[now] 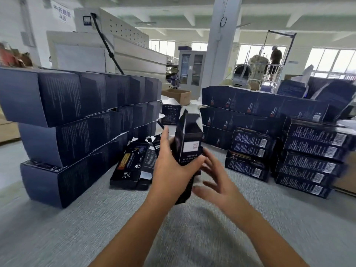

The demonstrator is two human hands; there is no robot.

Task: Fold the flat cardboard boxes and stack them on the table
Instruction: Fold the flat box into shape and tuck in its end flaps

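1. Box in hand. One box (pixel 189 135) is held upright, slightly tilted, above the table (pixel 96 218) at the centre of the view. It is a tall, dark navy carton opened into a tube. The front panel carries one white label with lines of white print below it. The top flaps stand open and show a white inner face.

2. Hands. The left hand (pixel 173 166) grips the box at its lower left, the thumb lying across the front panel and one finger pointing up along the left edge. The right hand (pixel 217 182) is open with the fingers spread, just beside the lower right of the box; motion blur hides whether it touches.

3. Quantities.
- Flat boxes (pixel 133 164): one loose pile on the table behind the left hand; number not countable.
- Left wall (pixel 67 116) of folded boxes: three tiers.
- Rear right wall (pixel 250 112): three tiers.
- Front right: two stacks (pixel 248 153), barcode ends facing the camera; the nearer holds about four layers, the outer about five.
- Brown carton (pixel 177 95): one, open, beyond the walls.
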